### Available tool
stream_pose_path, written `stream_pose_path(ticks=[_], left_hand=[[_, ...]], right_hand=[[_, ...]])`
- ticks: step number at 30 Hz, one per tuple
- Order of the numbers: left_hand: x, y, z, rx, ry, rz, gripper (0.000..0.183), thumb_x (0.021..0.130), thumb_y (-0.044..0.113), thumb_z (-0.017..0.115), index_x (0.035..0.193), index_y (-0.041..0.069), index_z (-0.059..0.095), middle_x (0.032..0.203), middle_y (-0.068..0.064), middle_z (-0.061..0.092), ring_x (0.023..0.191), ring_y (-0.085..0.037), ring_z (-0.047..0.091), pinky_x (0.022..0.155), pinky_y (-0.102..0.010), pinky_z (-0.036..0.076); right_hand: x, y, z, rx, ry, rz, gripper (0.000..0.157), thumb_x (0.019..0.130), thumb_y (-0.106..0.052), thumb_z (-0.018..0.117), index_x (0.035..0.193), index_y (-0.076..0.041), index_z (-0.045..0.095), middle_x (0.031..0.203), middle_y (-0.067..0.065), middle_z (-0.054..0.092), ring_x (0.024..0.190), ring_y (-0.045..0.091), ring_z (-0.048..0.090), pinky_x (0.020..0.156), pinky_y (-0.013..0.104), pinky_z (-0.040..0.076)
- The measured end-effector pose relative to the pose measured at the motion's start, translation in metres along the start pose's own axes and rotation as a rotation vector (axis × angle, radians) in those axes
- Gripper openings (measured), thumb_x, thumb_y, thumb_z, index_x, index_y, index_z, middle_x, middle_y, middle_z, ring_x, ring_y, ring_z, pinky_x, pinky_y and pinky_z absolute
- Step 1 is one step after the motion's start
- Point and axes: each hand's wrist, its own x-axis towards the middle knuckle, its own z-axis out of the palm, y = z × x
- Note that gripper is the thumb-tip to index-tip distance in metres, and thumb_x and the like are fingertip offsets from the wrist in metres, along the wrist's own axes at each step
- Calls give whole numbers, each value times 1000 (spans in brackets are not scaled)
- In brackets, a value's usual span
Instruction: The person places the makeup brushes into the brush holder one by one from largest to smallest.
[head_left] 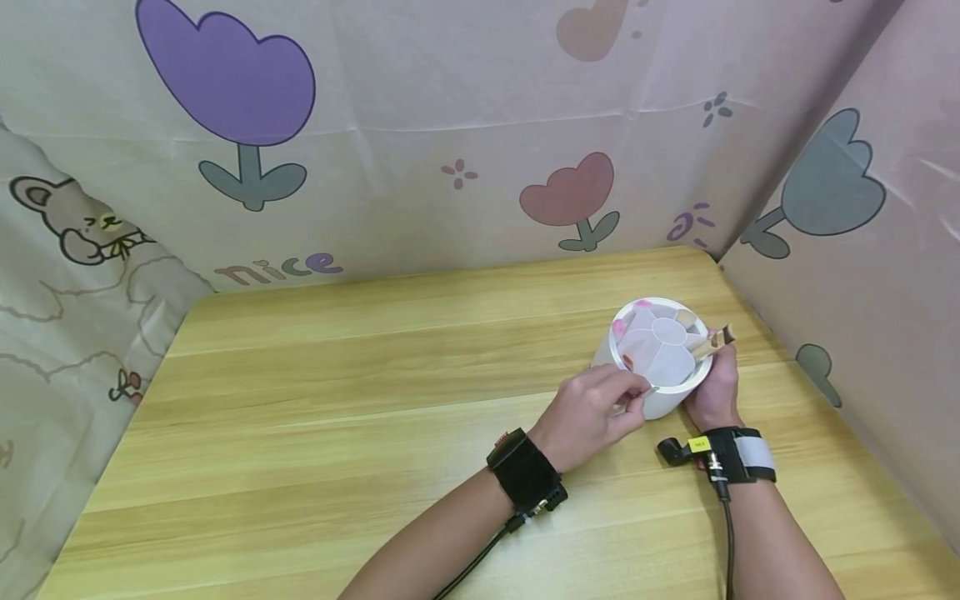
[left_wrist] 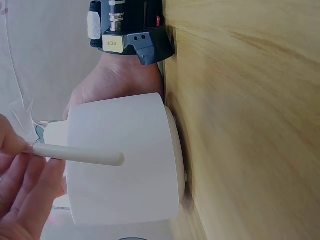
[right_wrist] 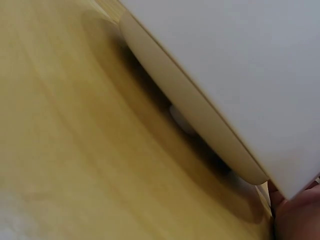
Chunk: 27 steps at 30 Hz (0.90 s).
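Observation:
A white round holder with several compartments around a central hub stands at the right side of the table. My right hand grips it from its right side, most of the fingers hidden behind its wall. At its front rim, my left hand pinches a slim white rod between thumb and fingers. The rod's rounded end points down along the outside of the holder's wall in the left wrist view. Small items with brown and tan parts stick up from the right compartments. Pink bits show in the left ones.
The wooden table spreads out to the left of the holder. Printed cloth hangs along the back and both sides. Each wrist wears a black strap with a cable running back along the arm.

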Motion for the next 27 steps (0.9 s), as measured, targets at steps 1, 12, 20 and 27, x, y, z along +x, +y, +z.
stream_pose_path(ticks=[1, 12, 20, 27], left_hand=[[0, 0, 1, -23, 12, 1, 10, 87, 12, 64, 95, 10, 69, 90, 4, 68, 82, 3, 60, 76, -2, 43], [2, 1, 1, -139, 73, 4, 10, 88, 9, 61, 96, 7, 68, 92, 0, 68, 82, -3, 63, 77, -2, 43], [3, 1, -1, -117, 108, 17, 12, 87, 7, 60, 96, 6, 68, 91, -1, 66, 83, -2, 62, 78, -2, 42], [4, 1, -1, -105, 137, 20, 12, 87, 7, 59, 96, 6, 68, 90, 1, 65, 84, 0, 60, 79, -2, 42]], right_hand=[[0, 0, 0, 6, 1, -2, 49, 101, -43, 21, 132, -10, 39, 145, 7, 30, 136, 19, 24, 114, 27, 17], [-1, -2, 1, 0, 9, 24, 50, 101, -44, 19, 135, -11, 36, 147, 7, 28, 137, 19, 23, 115, 27, 17], [0, 0, 1, 2, 6, 27, 59, 101, -45, 17, 145, -8, 27, 151, 8, 21, 139, 17, 19, 116, 27, 13], [0, 0, 1, -14, 27, 31, 53, 100, -44, 19, 140, -10, 31, 151, 7, 20, 139, 17, 18, 117, 29, 9]])
